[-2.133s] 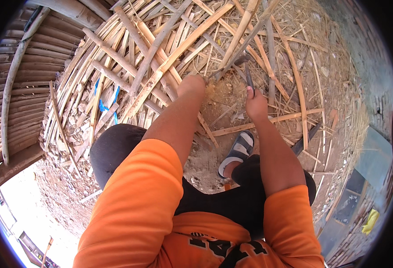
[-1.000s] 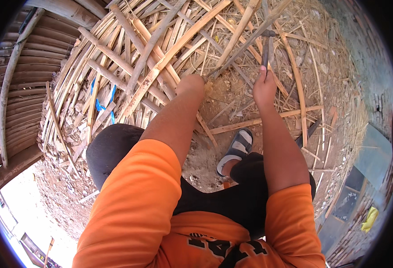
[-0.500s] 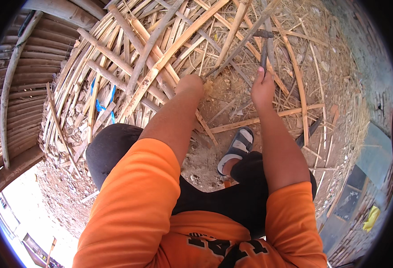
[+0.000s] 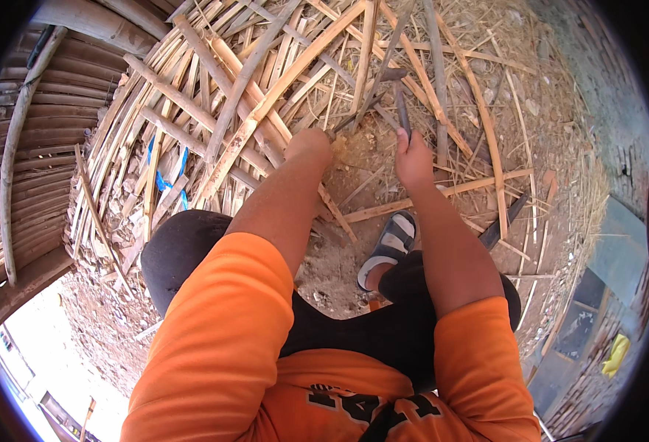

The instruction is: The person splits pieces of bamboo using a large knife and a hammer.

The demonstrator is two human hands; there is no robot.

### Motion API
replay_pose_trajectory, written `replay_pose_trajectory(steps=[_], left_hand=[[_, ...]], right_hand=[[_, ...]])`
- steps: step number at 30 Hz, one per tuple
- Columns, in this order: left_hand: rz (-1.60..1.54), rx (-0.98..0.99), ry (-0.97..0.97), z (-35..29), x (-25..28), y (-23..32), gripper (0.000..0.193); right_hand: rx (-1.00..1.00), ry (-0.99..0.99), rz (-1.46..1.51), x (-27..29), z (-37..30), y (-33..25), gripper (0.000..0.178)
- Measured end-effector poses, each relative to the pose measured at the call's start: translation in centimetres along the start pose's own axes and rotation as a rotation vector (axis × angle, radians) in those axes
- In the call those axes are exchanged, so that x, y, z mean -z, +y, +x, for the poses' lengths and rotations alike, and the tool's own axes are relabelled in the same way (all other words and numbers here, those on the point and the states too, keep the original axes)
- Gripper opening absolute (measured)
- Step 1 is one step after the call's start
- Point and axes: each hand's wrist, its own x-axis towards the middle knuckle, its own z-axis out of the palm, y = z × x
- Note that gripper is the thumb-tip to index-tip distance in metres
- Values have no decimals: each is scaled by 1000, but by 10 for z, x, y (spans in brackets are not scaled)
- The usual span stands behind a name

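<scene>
My right hand is closed around the handle of a hammer, its dark head pointing away from me. Just below that head runs a thin greyish wooden stick, slanting over the pile. The near end of this stick meets my left hand, which is closed in a fist. My left fingers are mostly hidden behind the back of the hand. Bare soil with yellowish shavings lies between the two hands.
Split bamboo strips and poles cover the ground ahead and to the left, with a blue strap among them. A dark flat blade-like piece lies beyond my right forearm. My sandalled foot is below the hands.
The hammer has come down and left with my right hand, its head now over the stick. The stick's far end has swung left. My left hand has barely shifted.
</scene>
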Motion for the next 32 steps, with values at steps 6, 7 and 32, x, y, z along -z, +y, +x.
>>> replay_pose_trajectory(steps=[6,7,32], left_hand=[[35,-72,38,-5,1,-4,27],[25,-64,34,-5,-1,-5,27],[-14,64,63,-22,24,-7,39]], right_hand=[[-48,-29,9,-10,1,12,51],[-50,-4,39,-4,5,7,51],[-34,-87,-42,-25,-12,19,46]])
